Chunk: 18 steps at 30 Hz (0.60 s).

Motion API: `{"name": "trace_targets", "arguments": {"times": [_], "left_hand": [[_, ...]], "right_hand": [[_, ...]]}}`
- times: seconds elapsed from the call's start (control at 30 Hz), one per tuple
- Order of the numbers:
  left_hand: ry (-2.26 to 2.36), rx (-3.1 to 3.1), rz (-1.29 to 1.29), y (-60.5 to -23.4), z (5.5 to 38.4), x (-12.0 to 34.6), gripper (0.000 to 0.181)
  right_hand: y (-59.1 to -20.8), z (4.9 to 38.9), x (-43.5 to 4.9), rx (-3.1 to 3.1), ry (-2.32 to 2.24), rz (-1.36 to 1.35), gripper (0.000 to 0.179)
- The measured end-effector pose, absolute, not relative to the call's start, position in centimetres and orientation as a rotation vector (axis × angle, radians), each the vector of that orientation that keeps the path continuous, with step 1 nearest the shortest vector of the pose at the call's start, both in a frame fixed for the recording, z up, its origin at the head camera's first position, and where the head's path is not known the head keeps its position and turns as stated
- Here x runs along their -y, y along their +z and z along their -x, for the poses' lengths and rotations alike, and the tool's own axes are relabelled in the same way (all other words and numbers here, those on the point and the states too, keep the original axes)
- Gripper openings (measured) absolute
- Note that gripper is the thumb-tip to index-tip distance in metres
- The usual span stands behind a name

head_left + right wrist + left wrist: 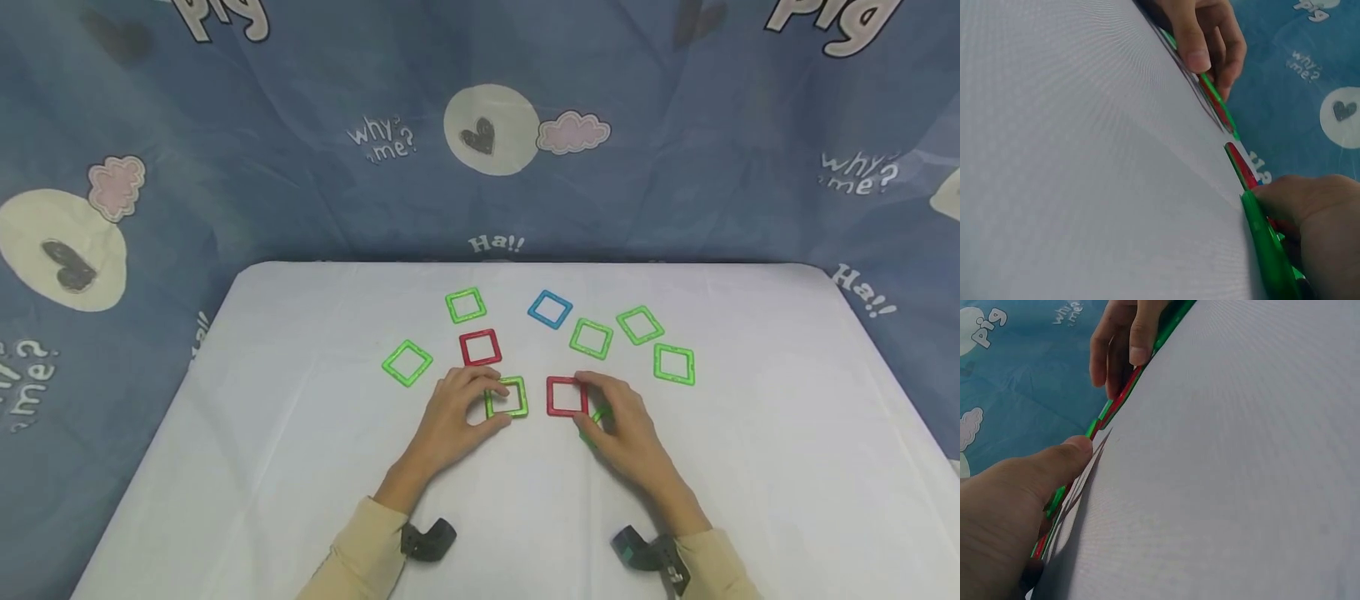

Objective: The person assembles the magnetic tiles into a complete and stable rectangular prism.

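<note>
My left hand point(457, 408) pinches a green square frame point(523, 397) by its left side, with thumb and fingers at opposite edges. In the left wrist view, a shadow lies under this frame at the thumb. My right hand point(628, 429) grips a red square frame point(551, 397) at its right edge. Another green frame point(588, 437) lies partly hidden under the right hand. A short gap separates the two held frames, which face each other. Just beyond the left fingers is a second red frame point(477, 334), flat on the white table.
Farther back lie a blue frame point(542, 320) and several green frames, among them one at the left point(394, 376) and one at the right point(674, 380). The table's far edge meets a blue printed cloth point(315, 167). Black devices point(429, 540) are strapped at both wrists.
</note>
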<state>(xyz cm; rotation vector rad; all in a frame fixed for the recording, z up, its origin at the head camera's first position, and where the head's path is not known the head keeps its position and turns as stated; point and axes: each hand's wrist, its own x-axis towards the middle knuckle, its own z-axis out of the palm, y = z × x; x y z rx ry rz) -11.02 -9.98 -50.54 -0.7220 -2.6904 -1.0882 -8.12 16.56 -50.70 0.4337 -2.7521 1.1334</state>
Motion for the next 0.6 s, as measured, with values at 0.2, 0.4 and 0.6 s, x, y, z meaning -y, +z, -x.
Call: {"name": "trace_targets", "arguments": {"times": [0.2, 0.4, 0.6], "left_hand": [[-1.11, 2.705, 0.719, -50.5, 11.3, 9.6, 0.031], [-1.123, 2.681, 0.755, -50.5, 11.5, 8.8, 0.031], [-1.114, 2.675, 0.775, -50.5, 11.6, 8.1, 0.031]], "right_hand": [[-50.5, 8.1, -16.5, 2.743, 1.176, -0.419, 0.058], [-50.4, 8.1, -16.5, 2.735, 1.187, -0.42, 0.058], [-50.5, 8.1, -16.4, 2.75, 1.196, -0.413, 0.057]]}}
